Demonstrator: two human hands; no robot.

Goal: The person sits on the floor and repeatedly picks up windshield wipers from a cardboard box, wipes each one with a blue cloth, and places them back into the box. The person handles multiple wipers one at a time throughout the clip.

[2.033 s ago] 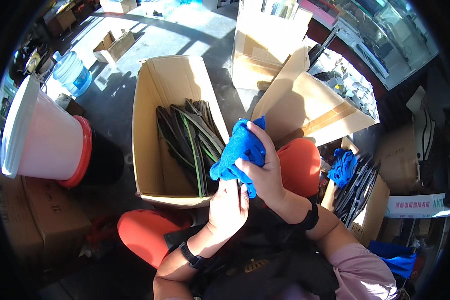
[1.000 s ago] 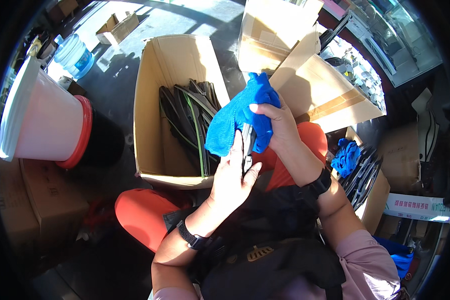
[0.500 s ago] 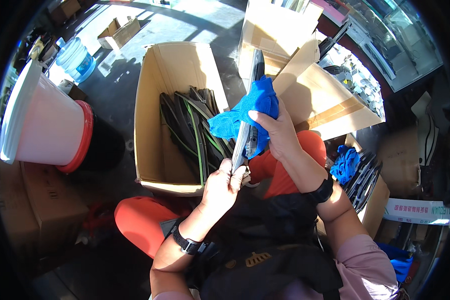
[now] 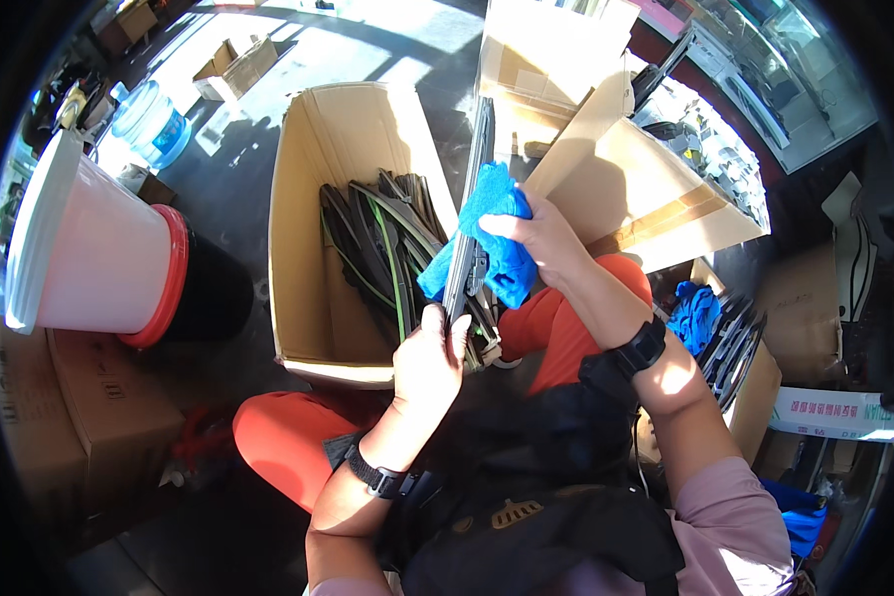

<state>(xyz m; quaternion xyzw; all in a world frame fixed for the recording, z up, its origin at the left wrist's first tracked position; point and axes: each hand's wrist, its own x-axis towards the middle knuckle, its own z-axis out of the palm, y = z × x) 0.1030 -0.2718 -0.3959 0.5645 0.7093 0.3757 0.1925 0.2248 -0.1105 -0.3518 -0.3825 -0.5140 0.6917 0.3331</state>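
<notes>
A long dark wiper blade [image 4: 481, 144] is held upright in front of me, its top leaning slightly right. My left hand [image 4: 427, 363] pinches its lower end between thumb and fingers. Higher up, my right hand [image 4: 556, 243] is closed on a blue cloth [image 4: 502, 209] that is pressed round the middle of the blade. Behind the blade stands an open cardboard box [image 4: 301, 219] with several more wiper blades [image 4: 377, 243], some edged in green. The cloth hides part of the blade and some of my right fingers.
At right, a smaller box [image 4: 760, 392] holds wiper blades and another blue cloth [image 4: 693, 316]. A large open carton [image 4: 656, 214] stands at the upper right. On the left are a white bucket [image 4: 104, 243], a water bottle [image 4: 152, 124] and closed cartons [image 4: 109, 417].
The blade's upper end has swung left, and my left hand has shifted slightly left and up with its lower end. The cloth has bunched differently round the blade.
</notes>
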